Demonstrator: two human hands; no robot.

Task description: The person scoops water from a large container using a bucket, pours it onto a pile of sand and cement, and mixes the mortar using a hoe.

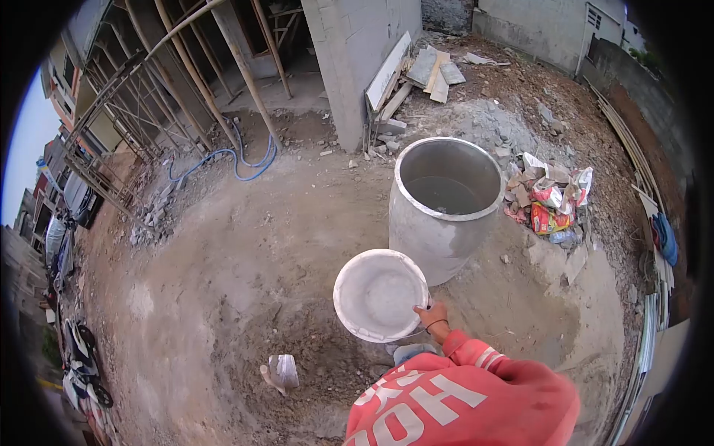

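Note:
My right hand is closed on the rim of a whitish bucket, at its right side. The bucket is tilted so that I look into its pale, stained inside; nothing shows in it. Just behind it stands a big grey drum with water low inside. A shiny metal piece with a pale stub lies on the muddy ground to the left of the bucket; I cannot tell its kind. My left hand is out of view, and my red sweatshirt fills the lower middle.
Torn cement bags lie in a heap right of the drum. Boards lean by a grey wall. A blue hose runs over the ground near bamboo props. Motorbikes stand at the far left.

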